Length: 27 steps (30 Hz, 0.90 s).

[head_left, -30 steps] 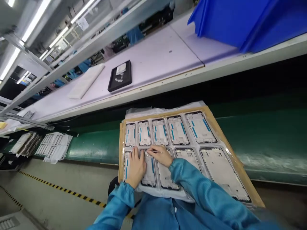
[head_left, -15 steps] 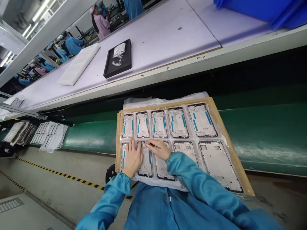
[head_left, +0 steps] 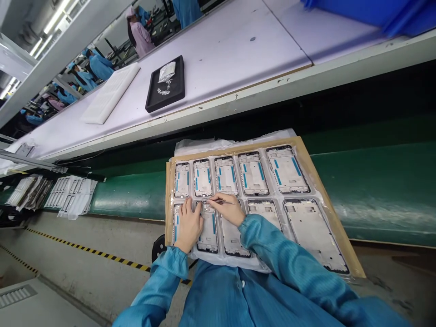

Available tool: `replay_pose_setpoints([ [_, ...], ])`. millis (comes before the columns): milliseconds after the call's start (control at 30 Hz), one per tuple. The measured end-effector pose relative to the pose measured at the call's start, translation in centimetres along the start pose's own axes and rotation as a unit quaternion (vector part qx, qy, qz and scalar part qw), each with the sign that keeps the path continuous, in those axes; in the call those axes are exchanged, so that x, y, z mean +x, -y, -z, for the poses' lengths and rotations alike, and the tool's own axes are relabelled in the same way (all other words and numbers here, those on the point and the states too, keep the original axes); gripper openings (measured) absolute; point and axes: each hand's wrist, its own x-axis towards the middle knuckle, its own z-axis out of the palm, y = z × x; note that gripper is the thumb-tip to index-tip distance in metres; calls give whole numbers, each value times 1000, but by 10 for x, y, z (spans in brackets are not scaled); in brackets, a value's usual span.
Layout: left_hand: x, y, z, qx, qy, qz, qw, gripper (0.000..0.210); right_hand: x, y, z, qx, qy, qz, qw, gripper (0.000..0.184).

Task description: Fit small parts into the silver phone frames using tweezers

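My left hand (head_left: 190,225) lies flat with fingers apart over the front-left phone mid-frame and the edge of the one beside it. In my right hand (head_left: 230,210) is a thin metal tool like tweezers (head_left: 221,201), pinched between thumb and fingers. Its tip is at the top edge of the second front-row phone mid-frame (head_left: 207,234), close to my left fingertips. Two rows of these mid-frames sit in a clear plastic tray (head_left: 279,198) on a cardboard sheet (head_left: 329,206). Blue strips mark the back row and the two left front ones; a front-right mid-frame (head_left: 315,234) shows none.
A green conveyor belt (head_left: 384,190) runs beneath the cardboard. Above stands a white shelf (head_left: 225,59) with a black tray (head_left: 150,103) of small clear pieces, a white slab (head_left: 111,93) and a blue bin (head_left: 368,13). More trays (head_left: 70,195) lie left.
My right hand has shifted slightly, and the tool now lies flatter, its tip still at the second mid-frame's top edge. My left hand stays in place.
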Motion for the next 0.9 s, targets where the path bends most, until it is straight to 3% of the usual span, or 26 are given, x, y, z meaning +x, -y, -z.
replay_pose_setpoints([
  [200,-2,-6,4,-7,8,17,1000,52,2,16,7,72,-85,-58,992,45],
  [267,3,-2,15,-26,-32,4,999,51,2,27,21,82,-114,-60,988,47],
  [333,21,10,39,-63,-121,-23,990,50,0,36,43,78,-134,-57,986,44],
  [400,59,25,80,-105,-234,-58,965,43,-3,37,69,65,-167,-54,982,41],
  [467,114,40,131,-137,-317,-80,935,29,-5,32,93,62,-215,-61,973,41],
  [533,178,53,181,-142,-338,-36,929,23,-6,22,109,69,-264,-74,959,43],
  [633,265,65,236,-114,-281,84,949,26,-8,8,116,60,-293,-58,952,42],
  [733,320,67,264,-107,-248,120,955,20,-8,3,114,33,-281,-27,959,41],
  [900,354,62,277,-82,-180,180,963,11,-8,8,118,25,-278,-30,960,42],
])
